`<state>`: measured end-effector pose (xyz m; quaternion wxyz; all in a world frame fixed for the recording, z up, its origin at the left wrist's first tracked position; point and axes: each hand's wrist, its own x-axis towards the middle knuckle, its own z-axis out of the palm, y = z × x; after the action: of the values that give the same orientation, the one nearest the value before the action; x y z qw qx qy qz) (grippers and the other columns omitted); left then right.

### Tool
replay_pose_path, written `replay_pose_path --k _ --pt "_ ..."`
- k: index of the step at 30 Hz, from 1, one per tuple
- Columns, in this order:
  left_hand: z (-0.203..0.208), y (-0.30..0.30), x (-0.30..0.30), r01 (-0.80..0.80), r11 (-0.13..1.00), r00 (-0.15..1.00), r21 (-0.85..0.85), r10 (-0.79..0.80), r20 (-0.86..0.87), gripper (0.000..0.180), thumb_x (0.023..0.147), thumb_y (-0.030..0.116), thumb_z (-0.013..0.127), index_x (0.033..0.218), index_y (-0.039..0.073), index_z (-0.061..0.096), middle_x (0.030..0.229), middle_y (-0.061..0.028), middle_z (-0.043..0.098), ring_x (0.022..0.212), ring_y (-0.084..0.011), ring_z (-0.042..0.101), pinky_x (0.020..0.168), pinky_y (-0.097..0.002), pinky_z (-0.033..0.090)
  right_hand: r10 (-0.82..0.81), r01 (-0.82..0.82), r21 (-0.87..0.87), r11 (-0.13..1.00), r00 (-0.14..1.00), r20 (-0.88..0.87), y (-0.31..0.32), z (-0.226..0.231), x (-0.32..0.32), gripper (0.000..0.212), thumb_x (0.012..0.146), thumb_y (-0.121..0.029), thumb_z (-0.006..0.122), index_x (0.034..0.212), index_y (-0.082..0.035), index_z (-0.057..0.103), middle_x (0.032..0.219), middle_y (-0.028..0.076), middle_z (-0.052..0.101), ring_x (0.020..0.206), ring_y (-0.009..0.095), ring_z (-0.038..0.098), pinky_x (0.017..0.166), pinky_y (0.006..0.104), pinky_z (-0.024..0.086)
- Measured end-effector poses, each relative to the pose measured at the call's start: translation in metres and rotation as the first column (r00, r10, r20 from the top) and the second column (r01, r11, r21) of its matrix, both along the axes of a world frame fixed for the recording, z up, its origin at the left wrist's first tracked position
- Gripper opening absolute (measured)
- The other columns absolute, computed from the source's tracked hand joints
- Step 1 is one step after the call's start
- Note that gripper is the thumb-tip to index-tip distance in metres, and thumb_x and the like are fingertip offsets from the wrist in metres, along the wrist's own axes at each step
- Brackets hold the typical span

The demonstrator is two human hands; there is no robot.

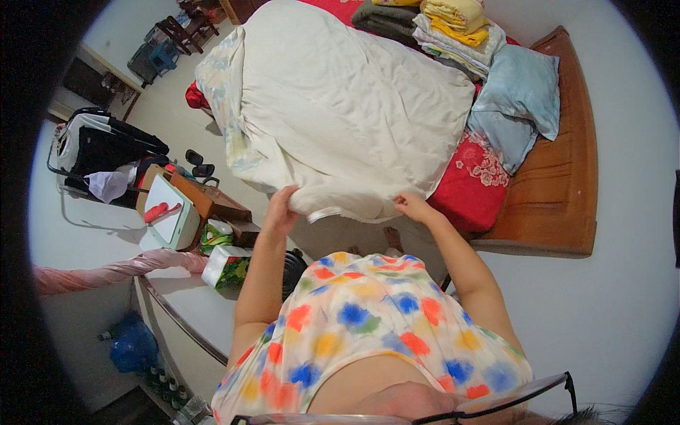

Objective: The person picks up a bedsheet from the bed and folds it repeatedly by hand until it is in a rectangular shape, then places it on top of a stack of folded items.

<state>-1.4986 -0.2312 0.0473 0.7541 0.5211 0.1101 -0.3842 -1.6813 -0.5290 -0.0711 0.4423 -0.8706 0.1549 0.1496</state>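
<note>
Gripping the near hem of the cream duvet (340, 106), left hand (281, 210) at 7 o'clock, right hand (413, 206) at 5, both grips pinching fabric. Duvet lies on the red-sheeted bed (467, 188); folded laundry (453, 28) at 1.

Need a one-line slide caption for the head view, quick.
Both hands, left hand and right hand, grip the near edge of a cream quilt on a wooden bed.

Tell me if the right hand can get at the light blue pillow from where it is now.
Probably not without leaning. The right hand pinches the near edge of the cream quilt, while the light blue pillow lies farther up the bed beside the stack of folded linens. Nothing blocks the way; only the distance does.
</note>
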Motion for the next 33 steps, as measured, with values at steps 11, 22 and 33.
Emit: replay_pose_path --k 11,22,33 --pt "-0.026 -0.051 -0.012 0.271 0.961 0.963 -0.048 -0.269 0.029 0.032 0.084 0.029 0.049 0.097 0.0 0.055 0.089 -0.0078 0.058 0.076 -0.0172 0.057 0.063 -0.0281 0.046 0.048 0.041 -0.173 0.984 0.875 0.481 0.125 0.136 0.069 0.062 0.067 -0.02 0.067 0.119 -0.007 0.037 0.112 0.016 0.042 0.099 0.034 0.049 0.079 0.0368 0.044" --pt "0.028 -0.053 0.008 -0.046 0.721 0.298 0.692 -0.651 0.698 0.036 0.07 0.023 0.064 0.098 0.001 0.054 0.097 -0.0112 0.058 0.09 -0.0238 0.05 0.079 -0.0343 0.038 0.089 -0.055 -0.114 0.992 0.944 0.317 0.074 0.126 0.104 0.026 0.067 -0.007 0.054 0.093 -0.003 0.053 0.079 0.02 0.058 0.079 0.035 0.057 0.068 0.04 0.044" --pt "0.021 -0.104 0.054 -0.016 0.686 0.206 0.727 -0.71 0.674 0.028 0.069 0.014 0.062 0.096 0.009 0.057 0.08 -0.0155 0.06 0.076 -0.0337 0.057 0.066 -0.0371 0.044 0.003 -0.066 0.156 0.986 0.927 0.375 0.025 0.147 0.159 0.028 0.064 -0.006 0.054 0.092 -0.004 0.053 0.081 0.016 0.06 0.078 0.03 0.058 0.068 0.0358 0.045"
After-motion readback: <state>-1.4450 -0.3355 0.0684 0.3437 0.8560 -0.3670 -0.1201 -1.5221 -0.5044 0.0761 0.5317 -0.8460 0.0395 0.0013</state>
